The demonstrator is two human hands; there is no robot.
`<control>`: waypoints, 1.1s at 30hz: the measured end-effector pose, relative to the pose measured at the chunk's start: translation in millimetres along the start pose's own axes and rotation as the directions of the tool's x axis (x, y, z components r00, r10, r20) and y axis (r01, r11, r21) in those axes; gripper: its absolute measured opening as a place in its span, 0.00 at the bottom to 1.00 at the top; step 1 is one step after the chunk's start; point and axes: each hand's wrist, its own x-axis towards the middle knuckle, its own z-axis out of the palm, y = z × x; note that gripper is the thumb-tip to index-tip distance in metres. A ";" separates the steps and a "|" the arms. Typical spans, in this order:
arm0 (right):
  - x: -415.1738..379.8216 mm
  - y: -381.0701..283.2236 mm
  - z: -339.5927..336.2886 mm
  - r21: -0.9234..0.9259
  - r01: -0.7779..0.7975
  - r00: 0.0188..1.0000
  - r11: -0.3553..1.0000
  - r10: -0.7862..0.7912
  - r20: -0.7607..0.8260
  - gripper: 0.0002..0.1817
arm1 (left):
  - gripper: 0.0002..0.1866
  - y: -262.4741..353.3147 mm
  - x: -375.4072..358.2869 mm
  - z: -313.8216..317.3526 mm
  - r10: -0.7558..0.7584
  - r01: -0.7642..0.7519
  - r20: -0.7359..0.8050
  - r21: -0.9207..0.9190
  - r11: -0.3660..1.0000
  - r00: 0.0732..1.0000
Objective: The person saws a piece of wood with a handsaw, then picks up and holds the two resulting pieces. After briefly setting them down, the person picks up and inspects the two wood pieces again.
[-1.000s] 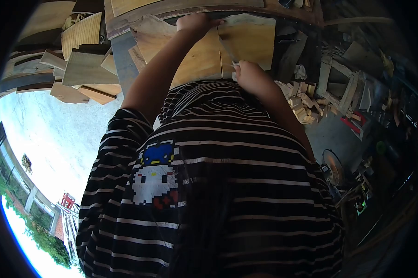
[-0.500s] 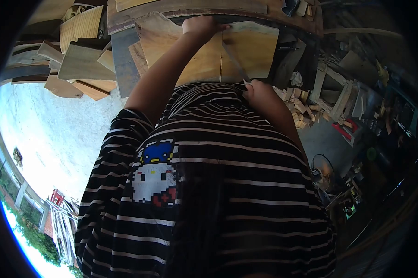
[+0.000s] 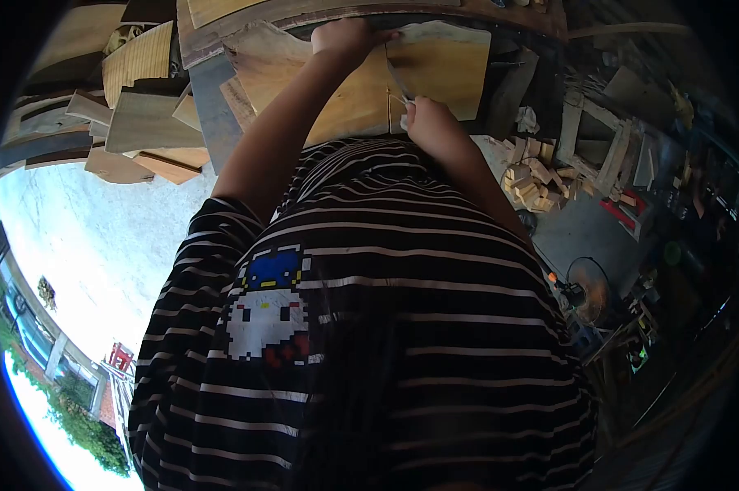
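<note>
A thin, light-brown wood sheet (image 3: 447, 78) with wavy far edges lies before me, marked by a straight dark line running from its far edge toward my body. At the far edge, my left hand (image 3: 342, 38) is closed over the wood, its thumb stretched right across the line; its other fingers are partly hidden. My right hand (image 3: 431, 116) is closed around a tool with a narrow grey blade (image 3: 398, 80), apparently a knife. The blade slants away from me, its tip side close to the line. Small pale slivers show beside the right fist.
Boards (image 3: 152, 123) are stacked to the left, and a thicker plank (image 3: 369, 16) lies beyond the sheet. On the right are a heap of wood offcuts (image 3: 533, 182), a wooden frame (image 3: 578, 131) and a standing fan (image 3: 589, 290).
My right hand has moved away from my body and slightly left, bringing the blade nearer the line. My left hand stays at the far edge; the whole view has shifted slightly.
</note>
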 end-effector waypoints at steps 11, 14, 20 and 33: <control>6.6 -11.1 -7.7 -0.055 0.051 0.998 0.997 -0.048 0.048 0.15 | 0.36 -7.7 -7.3 -2.1 -0.001 0.001 -0.056 0.002 1.000 0.998; -22.4 -21.0 -25.0 -0.089 0.038 0.994 0.995 -0.028 0.108 0.15 | 0.36 -12.1 -3.2 0.2 -0.009 0.010 -0.095 0.010 1.000 0.995; -13.8 -14.5 -13.7 -0.047 -0.021 0.998 0.999 0.024 0.052 0.14 | 0.36 -14.1 1.7 1.6 -0.018 0.017 -0.055 -0.011 1.000 0.998; -1.4 -14.0 -10.2 -0.026 0.040 0.999 0.999 -0.040 0.019 0.17 | 0.35 -20.4 0.7 -9.7 -0.021 0.021 0.001 -0.030 0.999 1.000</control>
